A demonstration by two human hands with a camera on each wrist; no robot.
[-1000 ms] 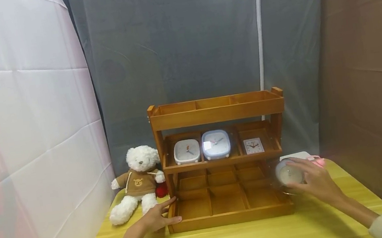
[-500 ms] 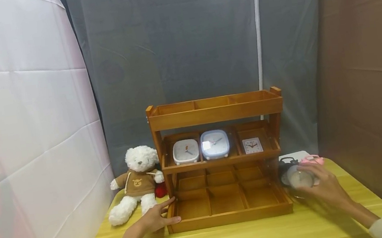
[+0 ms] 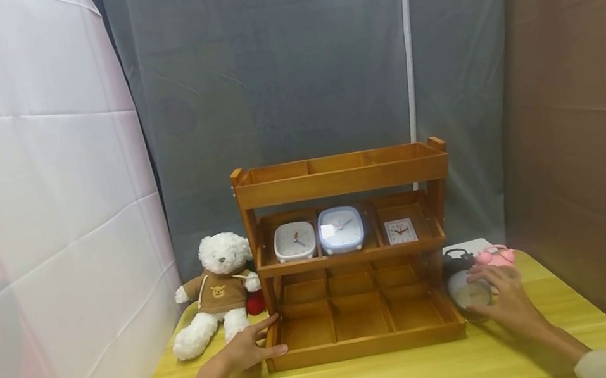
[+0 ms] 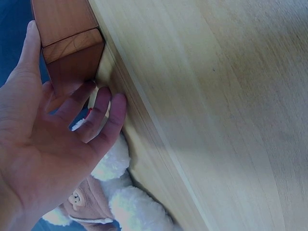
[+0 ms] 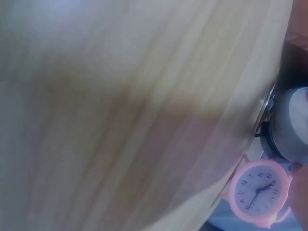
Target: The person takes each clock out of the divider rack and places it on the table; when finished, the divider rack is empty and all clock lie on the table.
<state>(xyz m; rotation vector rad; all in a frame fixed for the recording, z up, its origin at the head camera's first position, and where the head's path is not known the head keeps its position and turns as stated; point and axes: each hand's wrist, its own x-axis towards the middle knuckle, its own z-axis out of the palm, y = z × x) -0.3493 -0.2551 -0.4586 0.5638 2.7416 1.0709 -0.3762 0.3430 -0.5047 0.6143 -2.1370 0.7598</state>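
My left hand (image 3: pixel 247 347) rests at the lower left corner of a brown wooden shelf rack (image 3: pixel 343 182), thumb on its front edge and a finger along its side. In the left wrist view the other fingers of this hand (image 4: pixel 62 130) are relaxed, off the wood. Beside the rack's right end, my right hand (image 3: pixel 504 300) holds a round grey thing (image 3: pixel 469 296) with a pale face, thumb below and fingers above. The right wrist view shows its grey drum-like side (image 5: pixel 284 127), partly cut off; I cannot tell its kind. Close by stands a pink alarm clock (image 5: pixel 260 192).
On the middle shelf sit a white clock (image 3: pixel 295 241), a blue-rimmed clock (image 3: pixel 341 230) and a small square clock (image 3: pixel 401 231). A white teddy bear (image 3: pixel 221 289) in a brown hoodie sits left of the rack. A dark twin-bell clock (image 3: pixel 458 259) stands behind the grey thing.
My right hand has shifted right and then lower with the round grey thing, uncovering the dark and pink clocks behind. The left hand has stayed at the rack's corner.
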